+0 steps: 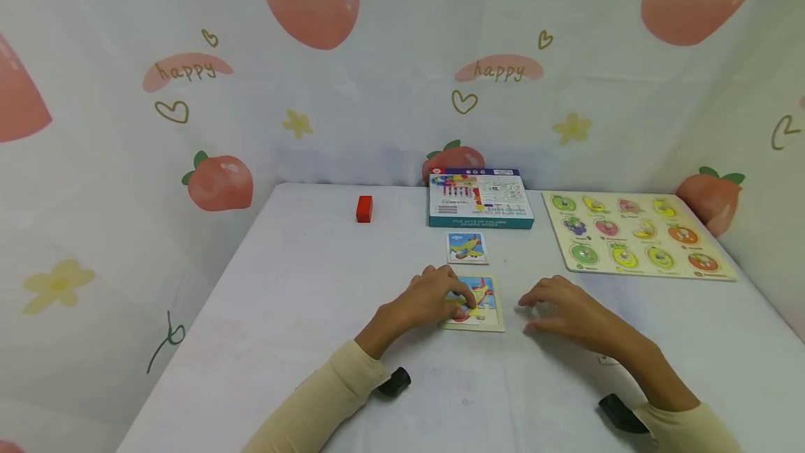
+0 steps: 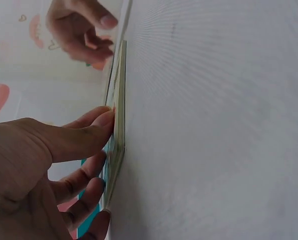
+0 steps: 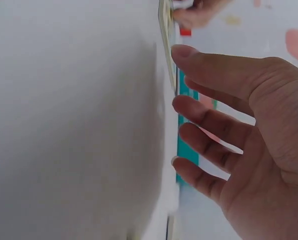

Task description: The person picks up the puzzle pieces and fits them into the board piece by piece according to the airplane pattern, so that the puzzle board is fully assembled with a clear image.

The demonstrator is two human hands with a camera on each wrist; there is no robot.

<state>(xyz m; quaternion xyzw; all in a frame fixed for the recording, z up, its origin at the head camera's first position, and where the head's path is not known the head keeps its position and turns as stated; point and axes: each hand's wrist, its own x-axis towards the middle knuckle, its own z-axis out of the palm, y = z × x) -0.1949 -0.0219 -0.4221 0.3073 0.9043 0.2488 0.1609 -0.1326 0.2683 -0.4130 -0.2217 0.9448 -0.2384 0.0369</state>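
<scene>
A small wooden jigsaw puzzle (image 1: 493, 324) with a yellow airplane picture lies flat on the white table. My left hand (image 1: 434, 297) is over its left part, thumb and index finger bent together on the picture, pinching at a puzzle piece mostly hidden by the fingers. In the left wrist view the other fingertips of the left hand (image 2: 64, 165) also touch the board. To the right of the puzzle, my right hand (image 1: 566, 313) hovers just over the table. Fingers of the right hand (image 3: 248, 115) are loosely bent and apart, holding nothing.
Behind the puzzle lies a small airplane picture card (image 1: 467, 248). Farther back is a flat box (image 1: 481, 201) with a teal side. A fruit puzzle board (image 1: 629, 272) lies at the right, and a red block (image 1: 364, 209) stands at the back left.
</scene>
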